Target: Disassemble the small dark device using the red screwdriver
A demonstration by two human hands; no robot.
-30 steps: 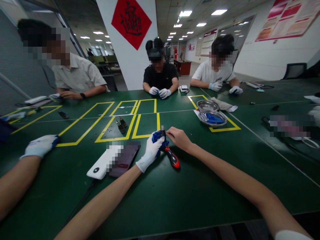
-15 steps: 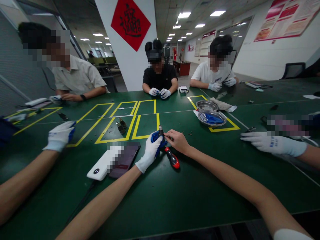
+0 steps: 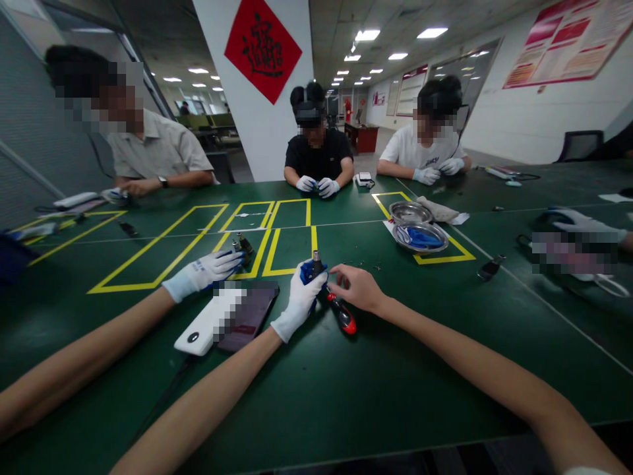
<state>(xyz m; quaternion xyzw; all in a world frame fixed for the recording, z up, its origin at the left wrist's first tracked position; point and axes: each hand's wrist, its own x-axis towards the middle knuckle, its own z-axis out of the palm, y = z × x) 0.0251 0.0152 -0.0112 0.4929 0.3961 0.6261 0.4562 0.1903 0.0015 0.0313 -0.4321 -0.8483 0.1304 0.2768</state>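
two hands [image 3: 298, 295], one dark part [image 3: 316, 263] in the left, one screwdriver [image 3: 342, 315] beside

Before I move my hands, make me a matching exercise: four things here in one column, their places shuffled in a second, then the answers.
A. Dark cylindrical part with silver tip
B. Red-and-black tool handle
C. Crumpled blue fabric
D. White flat rectangular device

1. Inside a shiny round metal dish
2. Beside a dark flat rectangular slab
3. Held in your white-gloved left grip
4. Just on the camera's side of your bare right grip

Pairs: A3, B4, C1, D2.
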